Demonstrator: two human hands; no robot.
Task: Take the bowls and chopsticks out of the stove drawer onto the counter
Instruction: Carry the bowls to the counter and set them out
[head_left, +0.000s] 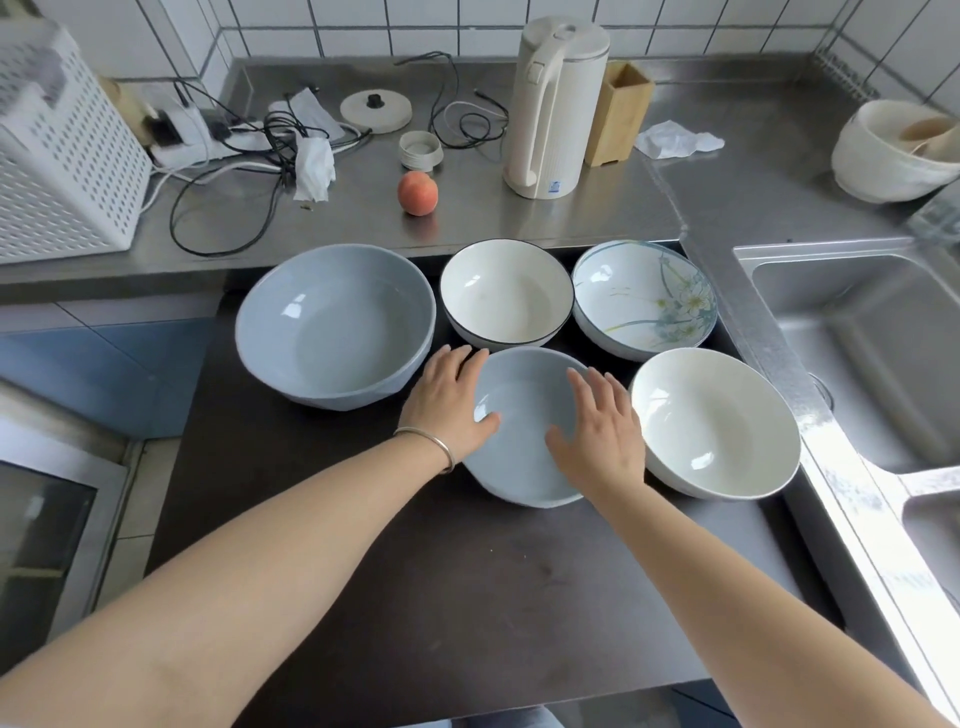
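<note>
Several bowls sit on the dark pulled-out drawer surface (363, 571). A small blue-grey bowl (524, 415) lies in the middle, and both my hands hold its rim: my left hand (449, 402) on its left side, my right hand (602, 436) on its right side, thumbs inside. A large blue-grey bowl (332, 325) stands to the left. Behind are a white bowl with a dark rim (506, 291) and a flower-patterned bowl (644, 299). A plain white bowl (714, 421) sits at the right. No chopsticks are in view.
The steel counter (519, 213) behind holds a peach (418, 193), a cream kettle (553, 104), a wooden holder (618, 114), tangled cables (234, 156), tissues and a white perforated box (57, 150). A steel sink (872, 338) lies to the right.
</note>
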